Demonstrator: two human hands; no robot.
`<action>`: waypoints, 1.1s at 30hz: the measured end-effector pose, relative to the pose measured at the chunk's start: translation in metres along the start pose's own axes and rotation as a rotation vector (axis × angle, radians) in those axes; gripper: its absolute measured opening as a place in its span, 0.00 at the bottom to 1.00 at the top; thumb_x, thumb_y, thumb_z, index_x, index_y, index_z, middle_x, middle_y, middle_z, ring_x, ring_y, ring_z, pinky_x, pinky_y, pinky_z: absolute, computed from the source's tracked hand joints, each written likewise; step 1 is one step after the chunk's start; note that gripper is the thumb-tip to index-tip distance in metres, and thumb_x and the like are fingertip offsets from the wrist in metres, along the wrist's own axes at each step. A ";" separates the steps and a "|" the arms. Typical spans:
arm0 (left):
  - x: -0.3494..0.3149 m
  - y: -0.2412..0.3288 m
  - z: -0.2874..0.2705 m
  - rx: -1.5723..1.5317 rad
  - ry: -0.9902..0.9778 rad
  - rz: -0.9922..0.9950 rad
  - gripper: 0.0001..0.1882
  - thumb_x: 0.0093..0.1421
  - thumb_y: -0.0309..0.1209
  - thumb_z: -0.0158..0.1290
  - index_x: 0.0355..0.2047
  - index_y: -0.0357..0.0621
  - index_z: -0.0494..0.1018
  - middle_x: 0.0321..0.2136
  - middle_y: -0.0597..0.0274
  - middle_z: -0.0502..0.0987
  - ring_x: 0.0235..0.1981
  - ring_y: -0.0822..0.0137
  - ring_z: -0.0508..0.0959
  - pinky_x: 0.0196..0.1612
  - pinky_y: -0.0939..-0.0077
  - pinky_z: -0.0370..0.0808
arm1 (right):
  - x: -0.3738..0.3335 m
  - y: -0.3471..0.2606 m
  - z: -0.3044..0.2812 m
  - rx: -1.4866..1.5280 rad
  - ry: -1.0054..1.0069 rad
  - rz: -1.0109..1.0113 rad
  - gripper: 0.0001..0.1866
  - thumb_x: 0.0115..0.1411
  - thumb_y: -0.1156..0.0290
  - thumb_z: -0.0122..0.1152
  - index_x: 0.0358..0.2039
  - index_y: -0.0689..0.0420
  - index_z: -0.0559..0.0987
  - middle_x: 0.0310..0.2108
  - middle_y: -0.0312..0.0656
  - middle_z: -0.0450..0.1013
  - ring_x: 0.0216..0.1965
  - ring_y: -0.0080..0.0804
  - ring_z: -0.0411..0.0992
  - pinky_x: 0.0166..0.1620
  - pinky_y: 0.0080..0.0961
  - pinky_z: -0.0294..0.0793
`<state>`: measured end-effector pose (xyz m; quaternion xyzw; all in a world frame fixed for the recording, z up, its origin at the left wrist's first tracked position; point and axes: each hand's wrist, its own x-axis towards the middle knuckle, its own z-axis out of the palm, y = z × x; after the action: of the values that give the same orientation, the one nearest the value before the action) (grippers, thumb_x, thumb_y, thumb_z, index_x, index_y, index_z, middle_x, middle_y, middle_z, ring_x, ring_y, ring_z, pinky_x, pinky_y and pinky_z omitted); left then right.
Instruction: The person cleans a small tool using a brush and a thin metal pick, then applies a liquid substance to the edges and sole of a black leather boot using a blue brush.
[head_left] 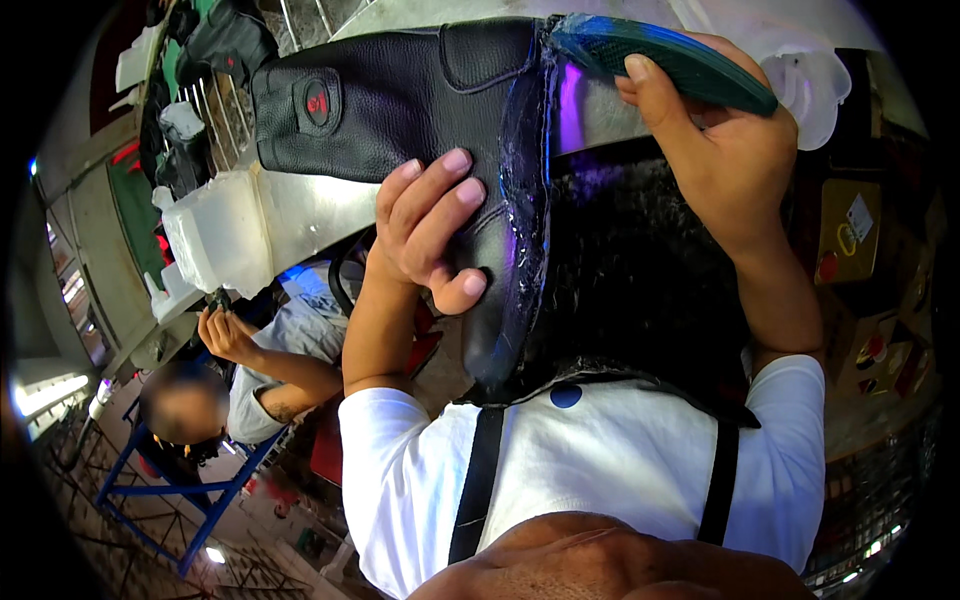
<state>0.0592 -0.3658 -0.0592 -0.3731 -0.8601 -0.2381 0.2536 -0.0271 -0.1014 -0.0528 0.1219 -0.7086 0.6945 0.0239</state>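
Observation:
A black leather boot (400, 110) lies sideways before me, its shaft pointing left and its toe toward my body. My left hand (430, 230) is closed around the boot's middle, fingers spread over the leather. Along the boot's bottom edge (520, 220) runs a shiny, glue-like smear. In my right hand (725, 140) is a dark green shoe sole (680, 65), thumb on one face and fingers behind. The sole's left end meets the boot's heel, while the rest angles away to the right, apart from the boot.
A pale work surface (330, 215) lies behind the boot. Translucent plastic containers (220, 235) stand left, another (805, 95) at right. More black boots (225, 40) hang by a wire rack. A co-worker (285, 370) sits left, holding something small and dark. Cardboard boxes (850, 240) are at right.

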 end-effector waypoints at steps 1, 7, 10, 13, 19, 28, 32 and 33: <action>0.000 0.003 -0.002 -0.013 -0.018 -0.076 0.31 0.65 0.51 0.35 0.46 0.33 0.73 0.44 0.47 0.78 0.48 0.48 0.79 0.58 0.53 0.65 | -0.002 0.003 -0.002 -0.006 -0.023 -0.033 0.11 0.62 0.80 0.61 0.44 0.70 0.77 0.36 0.49 0.80 0.36 0.29 0.80 0.43 0.23 0.82; 0.007 -0.002 -0.001 0.006 0.004 0.018 0.27 0.64 0.48 0.38 0.46 0.36 0.72 0.43 0.48 0.79 0.47 0.49 0.79 0.56 0.52 0.68 | -0.008 0.009 -0.032 0.246 -0.418 -0.056 0.14 0.63 0.79 0.60 0.48 0.72 0.76 0.47 0.57 0.75 0.38 0.34 0.79 0.42 0.24 0.81; 0.016 -0.002 -0.002 -0.012 0.004 0.023 0.23 0.63 0.46 0.40 0.47 0.43 0.72 0.43 0.48 0.79 0.46 0.48 0.79 0.53 0.52 0.70 | -0.001 0.003 -0.044 0.309 -0.586 -0.055 0.15 0.63 0.78 0.59 0.48 0.73 0.75 0.46 0.59 0.75 0.36 0.33 0.78 0.39 0.23 0.81; 0.025 0.001 -0.008 -0.010 -0.045 -0.006 0.20 0.63 0.45 0.41 0.48 0.46 0.71 0.43 0.48 0.79 0.45 0.47 0.79 0.52 0.52 0.71 | 0.008 0.001 -0.049 0.394 -0.718 -0.100 0.15 0.63 0.78 0.59 0.47 0.73 0.75 0.44 0.60 0.75 0.35 0.32 0.78 0.37 0.23 0.81; 0.034 0.002 -0.011 0.015 -0.047 0.085 0.16 0.62 0.39 0.46 0.50 0.59 0.67 0.44 0.46 0.79 0.45 0.45 0.79 0.49 0.50 0.73 | -0.011 -0.013 -0.046 0.435 -0.680 -0.104 0.13 0.62 0.78 0.58 0.44 0.74 0.76 0.40 0.61 0.75 0.29 0.29 0.77 0.32 0.22 0.80; 0.048 0.009 -0.013 0.069 -0.080 0.078 0.24 0.54 0.36 0.55 0.52 0.57 0.66 0.46 0.47 0.78 0.45 0.47 0.79 0.48 0.53 0.73 | -0.035 -0.030 -0.048 0.292 -0.585 -0.309 0.13 0.58 0.75 0.60 0.41 0.71 0.76 0.35 0.58 0.76 0.24 0.28 0.77 0.28 0.24 0.80; 0.049 0.010 -0.017 0.090 -0.174 -0.061 0.28 0.60 0.41 0.42 0.54 0.32 0.71 0.53 0.44 0.75 0.51 0.51 0.75 0.57 0.59 0.66 | -0.045 -0.038 -0.052 0.249 -0.586 -0.324 0.13 0.58 0.74 0.60 0.41 0.70 0.76 0.36 0.57 0.77 0.23 0.28 0.76 0.28 0.24 0.80; 0.052 0.015 -0.019 0.036 -0.195 -0.086 0.25 0.60 0.36 0.44 0.53 0.31 0.70 0.52 0.41 0.74 0.50 0.47 0.75 0.54 0.56 0.69 | -0.048 -0.042 -0.053 0.235 -0.583 -0.306 0.13 0.58 0.73 0.60 0.40 0.69 0.76 0.36 0.56 0.77 0.24 0.28 0.77 0.28 0.24 0.80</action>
<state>0.0450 -0.3407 -0.0092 -0.3524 -0.9002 -0.1959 0.1649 0.0205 -0.0425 -0.0194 0.4220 -0.5743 0.6957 -0.0900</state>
